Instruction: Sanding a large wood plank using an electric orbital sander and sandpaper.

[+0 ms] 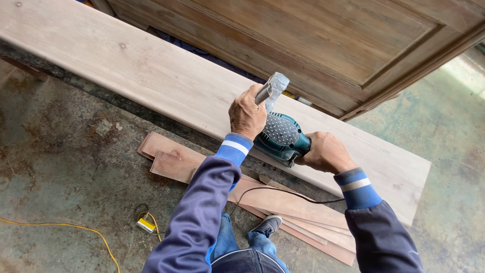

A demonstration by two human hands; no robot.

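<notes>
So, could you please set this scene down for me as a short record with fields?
Left hand: left hand grips a handle wrapped in clear plastic
Right hand: right hand holds the rear of the teal sander
Sander: tilted on its side on the long pale plank
Cord: black cord trails toward the person
Floor: reddish offcut boards, yellow cable
Behind: panelled wooden door

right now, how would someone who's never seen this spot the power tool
Find the long pale plank running across the picture in front of the wooden door. Near its right end, the left hand and right hand meet on a sander turned on its side. It is the only teal thing there, with a dotted base plate and a black cord trailing down.
</notes>
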